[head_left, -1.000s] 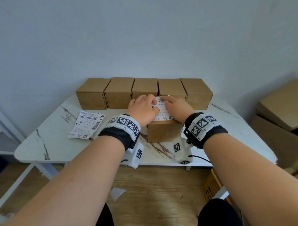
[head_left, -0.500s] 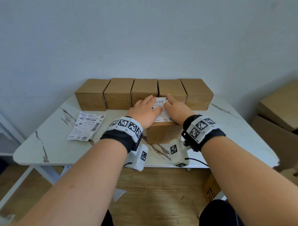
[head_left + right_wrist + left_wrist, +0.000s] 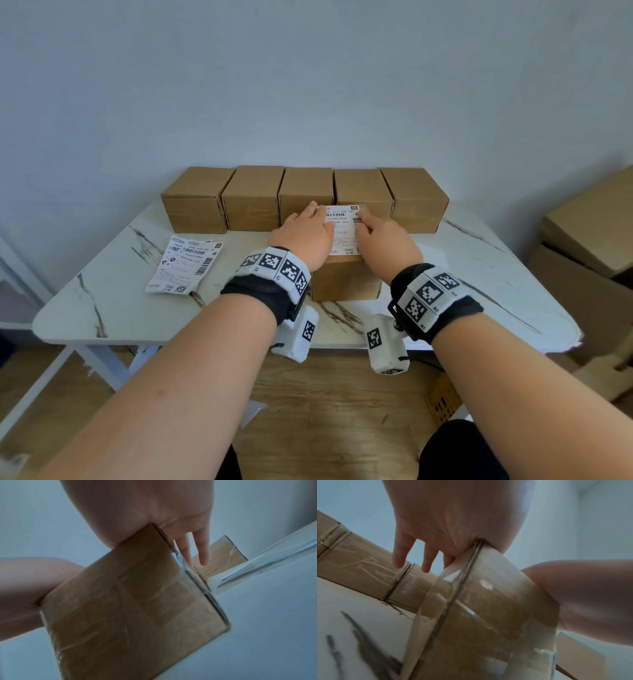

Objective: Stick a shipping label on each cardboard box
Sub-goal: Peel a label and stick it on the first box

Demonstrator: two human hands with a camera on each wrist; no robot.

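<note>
At the lower centre of the head view, two bare forearms reach forward, each wrist wearing a black band with white coded markers. Beyond them, a single cardboard box (image 3: 346, 281) stands on the white marble-patterned table (image 3: 496, 270), near its front edge. A white shipping label (image 3: 342, 231) lies flat on top of this box. The left hand (image 3: 303, 236) rests palm down on the label's left side, fingers extended and flat; the left wrist view shows several of its fingers overhanging the box's far side. The right hand (image 3: 385, 236) presses on the label's right side, fingers likewise extended. The two hands lie close together, with a strip of label showing between them. At centre left of the frame, a small stack of spare labels (image 3: 185, 265) lies on the table. Farthest back, a row of five boxes (image 3: 305, 200) stands side by side against the pale wall.
</note>
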